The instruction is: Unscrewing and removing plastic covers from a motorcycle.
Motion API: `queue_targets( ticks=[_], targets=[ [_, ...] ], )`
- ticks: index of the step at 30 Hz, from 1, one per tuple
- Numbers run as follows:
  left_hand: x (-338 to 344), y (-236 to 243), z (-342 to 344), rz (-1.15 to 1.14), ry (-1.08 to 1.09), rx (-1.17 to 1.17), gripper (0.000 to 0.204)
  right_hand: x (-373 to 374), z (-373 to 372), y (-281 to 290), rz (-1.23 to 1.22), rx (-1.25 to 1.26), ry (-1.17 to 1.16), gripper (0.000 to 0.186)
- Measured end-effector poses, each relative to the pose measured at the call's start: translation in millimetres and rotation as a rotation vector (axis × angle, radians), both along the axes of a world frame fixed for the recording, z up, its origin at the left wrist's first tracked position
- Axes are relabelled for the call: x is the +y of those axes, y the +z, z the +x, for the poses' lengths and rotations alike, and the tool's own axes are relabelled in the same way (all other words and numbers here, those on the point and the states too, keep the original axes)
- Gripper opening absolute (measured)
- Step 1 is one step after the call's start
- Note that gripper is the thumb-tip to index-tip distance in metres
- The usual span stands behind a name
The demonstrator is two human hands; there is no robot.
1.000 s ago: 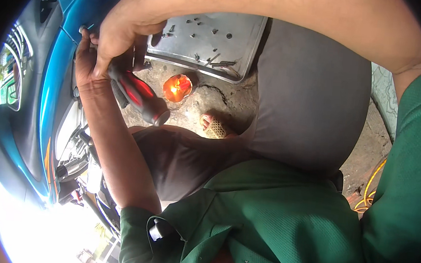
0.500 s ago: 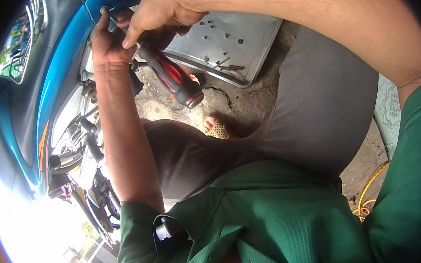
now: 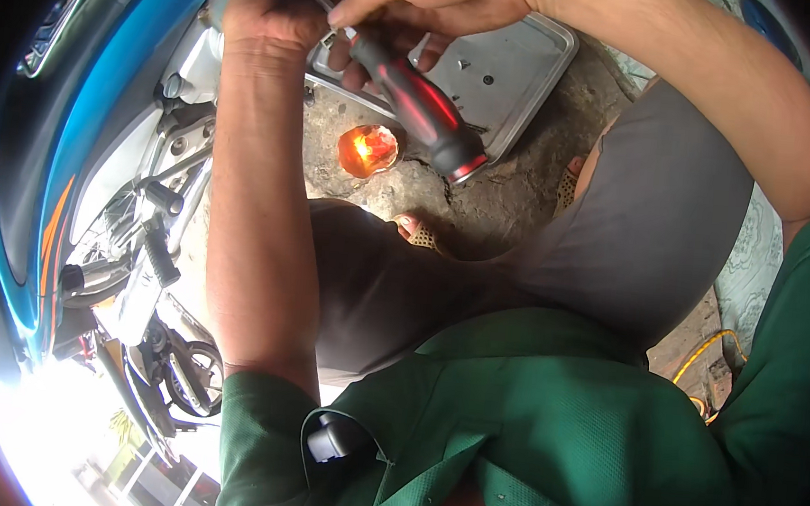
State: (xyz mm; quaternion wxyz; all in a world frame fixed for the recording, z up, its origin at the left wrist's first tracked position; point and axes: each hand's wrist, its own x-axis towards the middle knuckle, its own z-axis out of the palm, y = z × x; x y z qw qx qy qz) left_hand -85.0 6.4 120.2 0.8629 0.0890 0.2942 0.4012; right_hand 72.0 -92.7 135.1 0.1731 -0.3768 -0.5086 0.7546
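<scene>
My right hand is closed around the front of a screwdriver with a black and red handle. Its shaft slants up and left, towards the blue body panel of a motorbike. Against that panel's edge, close to the shaft, is my left hand. Most of its fingers are cut off by the top edge or hidden, so its grip cannot be made out. The screwdriver's tip is out of sight too. Behind my right hand lies a metal tray with a few small dark screws in it.
A small round orange-red thing glows on the rough concrete floor near my sandalled foot. Other motorbikes stand at the lower left. A yellow cable lies at the right, beside a patterned pale sheet.
Both hands and the screwdriver have shifted up and right in view. The shaft now shows, and the orange-red thing, mostly hidden before, is in plain view. The screwdriver stays in my right hand.
</scene>
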Motion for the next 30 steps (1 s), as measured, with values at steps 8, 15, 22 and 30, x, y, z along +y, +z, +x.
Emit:
queue_targets(
  ticks=[8, 15, 22, 30],
  targets=[
    [54.9, -37.8, -22.0, -0.316, -0.372, -0.407, 0.030, 3.4, -22.4, 18.8, -0.010, -0.312, -0.166, 0.027],
    [17.5, -25.8, 1.8, -0.062, -0.011, -0.031, 0.035, 15.5, -9.1, -2.7, -0.486, 0.378, 0.011, 0.026],
    [26.9, -49.2, -6.4, 0.219, -0.310, -0.289, 0.031, 24.4, -16.6, -30.8, 0.057, 0.496, 0.100, 0.031],
    [24.7, -33.2, 3.5, 0.031, 0.027, -0.060, 0.032, 11.1, -24.1, 30.9, -0.271, -0.034, -0.197, 0.033]
  ],
)
